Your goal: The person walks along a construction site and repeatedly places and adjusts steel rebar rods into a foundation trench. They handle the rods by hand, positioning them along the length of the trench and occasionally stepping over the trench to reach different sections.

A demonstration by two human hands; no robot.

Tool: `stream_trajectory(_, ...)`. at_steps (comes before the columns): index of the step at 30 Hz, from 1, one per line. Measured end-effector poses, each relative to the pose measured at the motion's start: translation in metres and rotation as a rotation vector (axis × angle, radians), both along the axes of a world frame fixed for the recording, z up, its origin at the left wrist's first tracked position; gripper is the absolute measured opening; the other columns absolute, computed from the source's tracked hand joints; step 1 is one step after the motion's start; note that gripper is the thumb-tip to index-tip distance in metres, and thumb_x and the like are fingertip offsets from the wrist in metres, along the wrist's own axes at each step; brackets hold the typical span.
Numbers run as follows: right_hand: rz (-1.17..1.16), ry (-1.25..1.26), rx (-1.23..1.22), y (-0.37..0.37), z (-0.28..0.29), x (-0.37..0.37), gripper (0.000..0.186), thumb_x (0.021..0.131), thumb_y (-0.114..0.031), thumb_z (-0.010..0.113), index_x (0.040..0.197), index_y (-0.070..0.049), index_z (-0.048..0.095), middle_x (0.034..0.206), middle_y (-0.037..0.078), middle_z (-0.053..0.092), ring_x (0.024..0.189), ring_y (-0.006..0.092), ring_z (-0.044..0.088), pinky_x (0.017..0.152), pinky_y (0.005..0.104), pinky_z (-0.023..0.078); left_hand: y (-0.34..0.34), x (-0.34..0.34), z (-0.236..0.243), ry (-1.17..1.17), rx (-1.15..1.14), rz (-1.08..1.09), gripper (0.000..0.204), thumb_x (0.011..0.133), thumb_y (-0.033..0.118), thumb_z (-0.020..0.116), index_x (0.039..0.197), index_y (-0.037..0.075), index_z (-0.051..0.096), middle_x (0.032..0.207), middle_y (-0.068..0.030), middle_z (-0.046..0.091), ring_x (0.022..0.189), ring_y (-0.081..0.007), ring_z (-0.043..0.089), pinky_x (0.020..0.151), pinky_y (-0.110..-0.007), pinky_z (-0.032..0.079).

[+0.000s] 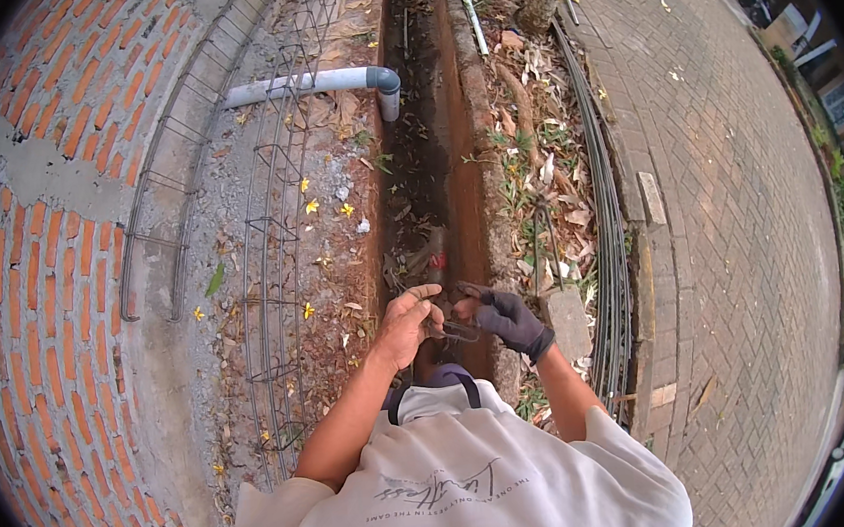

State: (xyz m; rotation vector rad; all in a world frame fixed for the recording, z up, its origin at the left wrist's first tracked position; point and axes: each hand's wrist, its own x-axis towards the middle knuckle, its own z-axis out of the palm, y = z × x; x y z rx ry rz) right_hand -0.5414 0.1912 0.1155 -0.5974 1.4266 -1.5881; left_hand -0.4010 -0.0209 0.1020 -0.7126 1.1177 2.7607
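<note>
Head view: left hand (408,329), bare, fingers curled narrow; right hand (505,318), in a dark glove (520,327) with fingertips uncovered, likewise bent narrow, just beside the left. Thin bent wire (461,335) shows between them, low in the gap; cannot tell which hand grips it, or whether both do. Both hands sit above a narrow earth trench (417,179) running to the far side. Left of trench: long steel rod cage (271,217) on gritty ground (341,260), yellow flowers (346,210) scattered about. Farther off, a pale pipe (326,81) crosses the line of the cage, its grey elbow (385,78) turned down at the trench. Far left: brick wall (29,298). Right of trench: dry leaves (577,218), bundled long rods (608,277), then block paving (727,197).
</note>
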Motion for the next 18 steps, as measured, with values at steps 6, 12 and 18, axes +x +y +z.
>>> stream_trajectory(6,-0.286,0.355,0.181,-0.080,0.035,0.004,0.035,0.093,-0.009,0.072,0.127,0.002,0.071,0.093,0.003,0.075,0.085,0.0093,0.066,0.079,0.0274,0.055,-0.035,-0.064,0.036,0.027,-0.534,0.128,0.025,0.105,0.014,0.052,0.125,0.003,0.062,0.098,-0.0114,0.072,0.087,-0.0192,0.071,0.078,-0.035,0.058)
stream_trajectory(12,0.168,0.517,0.957,-0.111,0.002,-0.047,0.027,0.085,-0.015,0.079,0.107,0.001,0.077,0.097,0.008,0.078,0.088,0.0150,0.071,0.082,0.0302,0.056,-0.040,-0.106,0.049,0.368,-1.331,0.268,0.019,0.102,0.011,0.056,0.108,0.002,0.071,0.075,-0.0091,0.071,0.071,-0.0246,0.072,0.067,-0.037,0.057)
stream_trajectory(18,0.041,-0.053,0.077,-0.126,0.004,-0.118,0.045,0.093,-0.020,0.075,0.132,0.000,0.066,0.115,0.010,0.073,0.106,0.0179,0.069,0.094,0.0332,0.054,-0.081,-0.188,0.028,0.104,-0.922,0.454,0.025,0.106,0.010,0.050,0.117,0.001,0.070,0.070,-0.0018,0.063,0.062,-0.0095,0.057,0.061,-0.027,0.050)
